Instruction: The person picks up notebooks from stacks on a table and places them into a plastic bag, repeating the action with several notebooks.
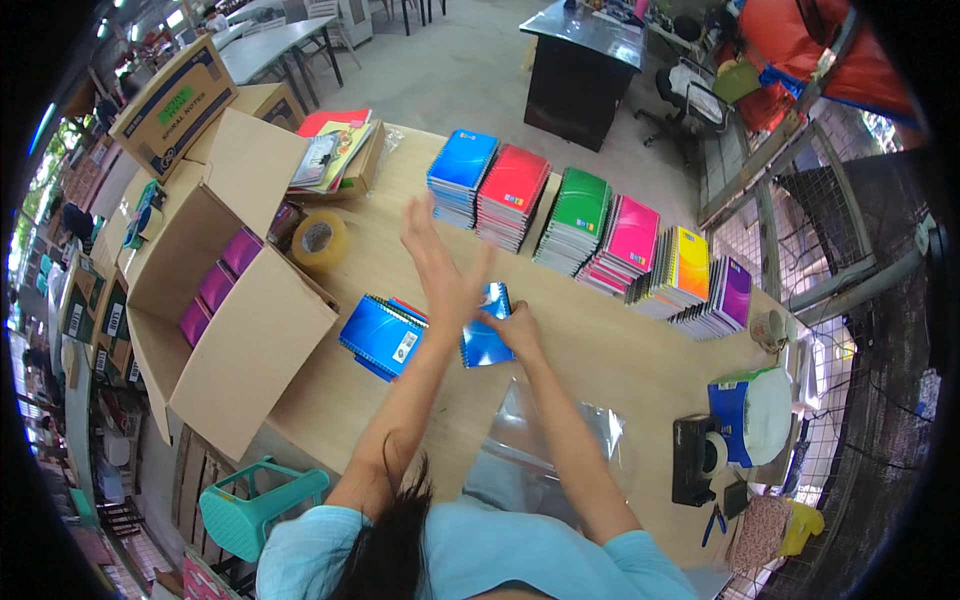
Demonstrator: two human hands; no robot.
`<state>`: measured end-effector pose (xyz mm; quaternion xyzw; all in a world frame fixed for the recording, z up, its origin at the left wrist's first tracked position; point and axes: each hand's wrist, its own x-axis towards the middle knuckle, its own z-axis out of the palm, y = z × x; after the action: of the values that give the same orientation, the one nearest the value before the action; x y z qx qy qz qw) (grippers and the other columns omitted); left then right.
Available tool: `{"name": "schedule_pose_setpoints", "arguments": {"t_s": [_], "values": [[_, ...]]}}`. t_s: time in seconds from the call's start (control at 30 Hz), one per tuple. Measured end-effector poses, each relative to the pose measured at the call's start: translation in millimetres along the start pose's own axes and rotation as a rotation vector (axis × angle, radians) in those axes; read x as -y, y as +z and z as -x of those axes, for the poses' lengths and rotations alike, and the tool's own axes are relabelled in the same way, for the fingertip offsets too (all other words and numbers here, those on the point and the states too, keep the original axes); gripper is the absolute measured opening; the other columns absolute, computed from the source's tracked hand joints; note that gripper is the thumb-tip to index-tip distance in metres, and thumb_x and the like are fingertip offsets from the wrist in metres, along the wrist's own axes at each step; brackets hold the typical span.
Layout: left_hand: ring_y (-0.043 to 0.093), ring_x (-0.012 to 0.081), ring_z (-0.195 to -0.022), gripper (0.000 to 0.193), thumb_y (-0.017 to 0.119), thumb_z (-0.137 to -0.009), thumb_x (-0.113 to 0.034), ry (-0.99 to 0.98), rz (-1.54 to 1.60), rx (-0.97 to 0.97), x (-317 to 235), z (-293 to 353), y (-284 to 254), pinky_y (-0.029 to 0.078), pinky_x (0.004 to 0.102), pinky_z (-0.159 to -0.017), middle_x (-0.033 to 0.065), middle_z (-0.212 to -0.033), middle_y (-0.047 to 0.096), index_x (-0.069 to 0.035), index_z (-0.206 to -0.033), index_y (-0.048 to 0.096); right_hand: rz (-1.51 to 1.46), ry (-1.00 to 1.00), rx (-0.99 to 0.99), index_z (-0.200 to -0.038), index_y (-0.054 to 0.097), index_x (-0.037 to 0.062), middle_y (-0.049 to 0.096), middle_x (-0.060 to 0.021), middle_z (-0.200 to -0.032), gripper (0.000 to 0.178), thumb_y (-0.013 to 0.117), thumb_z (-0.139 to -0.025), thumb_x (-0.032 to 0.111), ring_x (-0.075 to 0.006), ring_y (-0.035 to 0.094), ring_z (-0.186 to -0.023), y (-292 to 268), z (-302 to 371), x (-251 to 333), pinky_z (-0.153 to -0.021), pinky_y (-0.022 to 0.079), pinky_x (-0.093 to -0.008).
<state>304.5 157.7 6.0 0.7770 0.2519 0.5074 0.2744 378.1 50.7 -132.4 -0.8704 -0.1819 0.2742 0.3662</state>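
My right hand (519, 332) pinches the right edge of a blue spiral notebook (486, 349) at the middle of the table. Above and left of it, my left hand (445, 278) is raised with fingers spread, slightly blurred and holding nothing. My left wrist partly covers that notebook's left side. To the left lies a small pile of spiral notebooks (380, 332), blue on top with a red edge showing. Farther back stand neat stacks in a slanting row: blue (464, 160), red (515, 180), green (577, 208), pink (629, 235), yellow (686, 265) and purple (730, 292).
An open cardboard box (255, 350) with purple packs (217, 285) stands at left, beside a tape roll (320, 241). Clear plastic sleeves (520, 430) lie near me. At right are a black tape dispenser (690, 465), pliers (714, 524) and a blue-and-white pack (752, 418).
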Motion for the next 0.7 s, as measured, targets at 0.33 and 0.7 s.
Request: {"name": "schedule_pose_setpoints", "arguments": {"t_s": [0.33,0.7], "values": [[0.051,0.0357,-0.113,0.024,0.065,-0.077,-0.014,-0.226,-0.331,0.427,132.1,-174.1,60.8,0.047,0.0470,-0.089,0.0155,-0.117,0.053,-0.019,-0.101,0.067,0.369,-0.381,-0.466,-0.101,0.063,0.0047,0.056,-0.0134,-0.103,0.058,0.076,-0.069,0.051,-0.0297,0.056,-0.097,-3.5,18.2,17.0,-0.081,0.046,-0.0410],[0.036,0.0248,-0.129,0.066,0.086,-0.057,-0.020,0.680,-0.733,1.022,135.7,-211.4,69.6,0.042,0.0490,-0.098,0.0004,-0.138,0.038,-0.044,-0.112,0.061,0.055,-0.474,-0.372,-0.088,0.064,0.0003,0.065,-0.0154,-0.081,0.030,0.074,-0.076,0.026,-0.0312,0.064,-0.077,-86.7,-20.5,92.0,-0.067,0.049,-0.0403]]}}
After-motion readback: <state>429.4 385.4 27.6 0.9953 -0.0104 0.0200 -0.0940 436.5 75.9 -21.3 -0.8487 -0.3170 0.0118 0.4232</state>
